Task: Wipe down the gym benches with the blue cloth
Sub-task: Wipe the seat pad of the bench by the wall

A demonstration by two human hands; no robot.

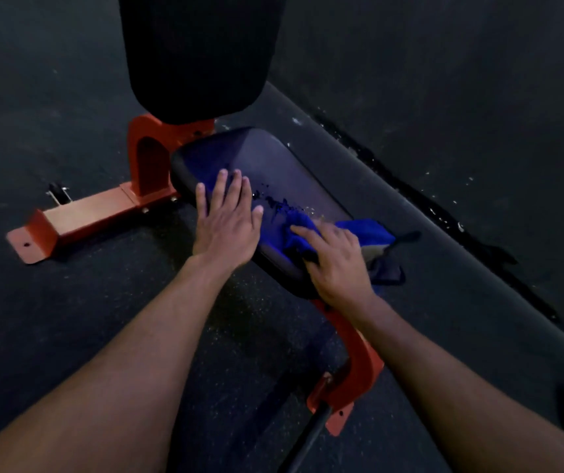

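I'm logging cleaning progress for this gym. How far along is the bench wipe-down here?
Under way, not finished. The right hand presses the blue cloth on the near end of the seat pad, while the left hand lies flat on the pad. Dark specks remain mid-pad, so that part looks unwiped. The upright back pad shows no sign either way. Other benches are out of view.
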